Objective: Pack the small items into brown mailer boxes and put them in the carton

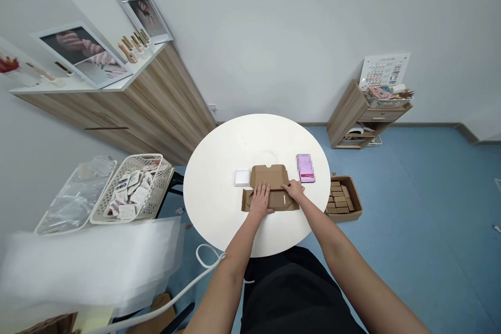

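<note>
Pale walls (254, 36) rise above a blue floor (415, 193).

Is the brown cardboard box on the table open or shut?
Open. The cardboard box lies spread on the table, its flaps folded out, left hand and right hand touching it.

matt brown cardboard box (270, 176), smooth white tabletop (219, 167), wood-grain cabinet (164, 104)
</note>
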`<state>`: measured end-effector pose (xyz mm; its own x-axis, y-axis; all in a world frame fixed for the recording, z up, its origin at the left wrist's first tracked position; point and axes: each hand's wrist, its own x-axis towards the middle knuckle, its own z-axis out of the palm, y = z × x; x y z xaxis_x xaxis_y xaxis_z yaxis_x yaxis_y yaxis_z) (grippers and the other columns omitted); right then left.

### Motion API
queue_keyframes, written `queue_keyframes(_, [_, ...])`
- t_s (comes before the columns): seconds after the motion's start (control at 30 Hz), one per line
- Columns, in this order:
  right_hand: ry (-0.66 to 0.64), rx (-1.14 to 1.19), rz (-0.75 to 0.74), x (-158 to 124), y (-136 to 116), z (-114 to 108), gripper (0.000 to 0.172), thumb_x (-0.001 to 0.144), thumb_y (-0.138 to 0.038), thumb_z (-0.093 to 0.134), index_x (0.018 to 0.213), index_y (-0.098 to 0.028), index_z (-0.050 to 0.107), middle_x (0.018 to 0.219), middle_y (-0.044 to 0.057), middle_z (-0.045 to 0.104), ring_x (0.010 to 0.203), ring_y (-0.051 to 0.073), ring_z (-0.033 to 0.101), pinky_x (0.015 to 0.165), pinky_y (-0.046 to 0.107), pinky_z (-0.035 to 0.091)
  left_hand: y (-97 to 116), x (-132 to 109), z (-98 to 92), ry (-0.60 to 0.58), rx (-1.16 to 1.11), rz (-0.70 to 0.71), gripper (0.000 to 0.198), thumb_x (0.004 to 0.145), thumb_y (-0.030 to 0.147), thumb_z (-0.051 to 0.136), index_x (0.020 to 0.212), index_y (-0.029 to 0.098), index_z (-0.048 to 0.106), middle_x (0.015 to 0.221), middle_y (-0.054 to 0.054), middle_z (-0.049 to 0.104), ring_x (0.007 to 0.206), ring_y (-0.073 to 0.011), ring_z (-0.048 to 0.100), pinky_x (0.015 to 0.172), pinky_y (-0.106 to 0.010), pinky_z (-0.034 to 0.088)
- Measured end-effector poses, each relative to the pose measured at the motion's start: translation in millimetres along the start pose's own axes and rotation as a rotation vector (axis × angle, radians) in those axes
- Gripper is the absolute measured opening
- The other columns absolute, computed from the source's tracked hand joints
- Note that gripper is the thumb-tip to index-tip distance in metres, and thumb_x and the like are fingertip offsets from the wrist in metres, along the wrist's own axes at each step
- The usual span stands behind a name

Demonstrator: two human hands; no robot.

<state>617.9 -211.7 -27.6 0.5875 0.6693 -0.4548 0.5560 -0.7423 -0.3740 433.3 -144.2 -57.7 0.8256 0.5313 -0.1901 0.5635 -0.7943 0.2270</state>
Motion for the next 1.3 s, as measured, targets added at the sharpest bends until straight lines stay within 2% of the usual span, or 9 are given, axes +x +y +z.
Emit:
queue_keyframes(0.13, [0.219, -0.108, -0.157, -21.9, 9.2, 0.8, 0.034, 0.095, -0.041, 0.040, 0.101, -0.022, 0.067, 0.117, 0.011, 0.057, 0.114, 0.028, 0.041, 0.099, 0.045, 0.028, 0.3, -0.1, 4.0, 0.023, -0.025, -0.008, 0.122, 0.061, 0.046, 0.081, 0.152, 0.013, 0.008, 0.158, -0.025, 0.014, 0.147, -0.0379, 0.011, 0.117, -0.056, 0.017])
queue_keyframes(0.3, [0.225, -0.317, -0.275, -45.3, 11.9, 8.0, 0.026, 0.092, -0.025, 0.045, 0.095, -0.019, 0.070, 0.113, 0.014, 0.054, 0.111, 0.030, 0.038, 0.097, 0.046, 0.026, 2.6, -1.0, 7.1, 0.041, -0.037, -0.024, 0.120, 0.063, 0.048, 0.078, 0.152, 0.014, 0.006, 0.158, -0.025, 0.014, 0.147, -0.0399, 0.011, 0.116, -0.058, 0.018])
queue_keyframes(0.53, [0.183, -0.281, -0.227, -50.4, -5.8, 22.3, 0.024, 0.093, -0.023, 0.044, 0.097, -0.018, 0.068, 0.112, 0.015, 0.056, 0.109, 0.030, 0.042, 0.089, 0.041, 0.033, 5.3, -2.8, 7.5, 0.035, -0.041, -0.054, 0.116, 0.066, 0.051, 0.076, 0.153, 0.012, 0.010, 0.158, -0.025, 0.015, 0.147, -0.0403, 0.011, 0.116, -0.058, 0.017])
queue_keyframes(0.7, [0.200, -0.196, -0.094, -67.3, 5.7, 14.2, 0.030, 0.098, -0.028, 0.035, 0.108, -0.018, 0.061, 0.113, 0.013, 0.060, 0.100, 0.022, 0.055, 0.082, 0.032, 0.040, 6.2, -0.1, 5.8, -0.005, 0.001, -0.088, 0.120, 0.061, 0.046, 0.081, 0.153, 0.011, 0.013, 0.159, -0.024, 0.014, 0.147, -0.0387, 0.011, 0.117, -0.055, 0.016])
queue_keyframes(0.8, [0.065, -0.182, 0.036, -76.6, 10.6, 12.4, 0.032, 0.098, -0.032, 0.036, 0.104, -0.017, 0.064, 0.103, 0.014, 0.067, 0.091, 0.023, 0.064, 0.074, 0.030, 0.043, 6.8, 0.5, 6.6, -0.001, 0.015, -0.094, 0.120, 0.060, 0.045, 0.081, 0.153, 0.012, 0.013, 0.159, -0.024, 0.015, 0.147, -0.0385, 0.012, 0.117, -0.055, 0.016])
queue_keyframes(0.9, [-0.019, -0.186, 0.110, -77.6, 4.9, 15.4, 0.032, 0.096, -0.032, 0.041, 0.098, -0.015, 0.068, 0.100, 0.016, 0.070, 0.093, 0.026, 0.067, 0.074, 0.032, 0.045, 6.7, -1.5, 8.4, 0.027, 0.009, -0.085, 0.117, 0.062, 0.047, 0.079, 0.153, 0.013, 0.013, 0.159, -0.023, 0.016, 0.147, -0.0389, 0.013, 0.117, -0.056, 0.017])
queue_keyframes(1.07, [-0.043, -0.175, 0.098, -70.0, -14.6, 21.1, 0.020, 0.090, -0.019, 0.052, 0.099, -0.013, 0.069, 0.101, 0.016, 0.071, 0.093, 0.025, 0.068, 0.072, 0.031, 0.047, 6.6, -6.5, 9.2, 0.037, 0.028, -0.089, 0.115, 0.064, 0.053, 0.076, 0.153, 0.014, 0.014, 0.159, -0.022, 0.017, 0.147, -0.0379, 0.013, 0.117, -0.055, 0.015])
queue_keyframes(1.2, [-0.050, -0.162, 0.069, -72.2, -18.0, 20.2, 0.018, 0.091, -0.018, 0.052, 0.096, -0.013, 0.068, 0.095, 0.014, 0.071, 0.090, 0.024, 0.068, 0.073, 0.030, 0.046, 7.8, -7.6, 5.6, -0.003, 0.049, -0.111, 0.114, 0.065, 0.057, 0.074, 0.154, 0.017, 0.014, 0.160, -0.018, 0.014, 0.148, -0.0362, 0.011, 0.118, -0.054, 0.015])
queue_keyframes(1.3, [0.072, -0.094, 0.020, -78.1, -6.2, 17.3, 0.026, 0.097, -0.028, 0.042, 0.099, -0.017, 0.066, 0.102, 0.011, 0.069, 0.099, 0.022, 0.064, 0.080, 0.029, 0.045, 8.8, -7.6, 2.6, -0.019, 0.056, -0.121, 0.116, 0.065, 0.054, 0.076, 0.154, 0.015, 0.014, 0.160, -0.019, 0.013, 0.148, -0.0356, 0.011, 0.118, -0.051, 0.014])
